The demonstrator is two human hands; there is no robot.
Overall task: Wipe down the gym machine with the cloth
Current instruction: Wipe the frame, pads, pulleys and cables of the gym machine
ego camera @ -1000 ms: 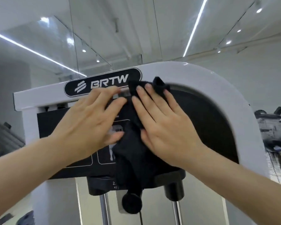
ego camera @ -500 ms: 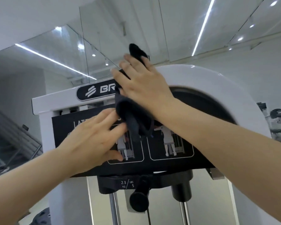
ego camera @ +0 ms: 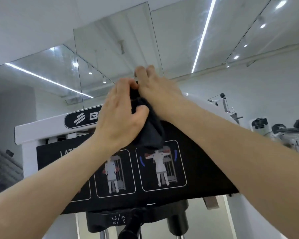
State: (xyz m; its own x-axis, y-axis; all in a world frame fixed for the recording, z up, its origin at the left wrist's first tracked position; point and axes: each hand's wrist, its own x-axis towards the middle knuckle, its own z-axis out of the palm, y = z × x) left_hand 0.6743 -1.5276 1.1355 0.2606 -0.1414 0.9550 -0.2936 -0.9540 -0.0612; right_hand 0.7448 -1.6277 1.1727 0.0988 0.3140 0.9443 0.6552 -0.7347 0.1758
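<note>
Black cloth (ego camera: 151, 133) is bunched up at the top of the gym machine (ego camera: 41, 130), caught between both hands, with its loose end hanging down over the upper edge of the black instruction panel (ego camera: 197, 161). The left hand (ego camera: 119, 116) grips it, thumb pressed into the fabric from below and fingers curled over the top of the bundle. The right hand (ego camera: 158, 91) lies on the cloth just beside the left, touching it, with bent fingers reaching over the machine's white top edge. Whether these fingers grip the fabric or only press on it cannot be told, since the cloth is mostly hidden there. The left hand covers part of the oval logo plate (ego camera: 81, 118). Below the panel sits a weight label (ego camera: 118, 219) reading 2.3 kg, 5 lbs. Other gym equipment (ego camera: 283, 131) stands well apart to the right, under a ceiling light strip (ego camera: 203, 35).
</note>
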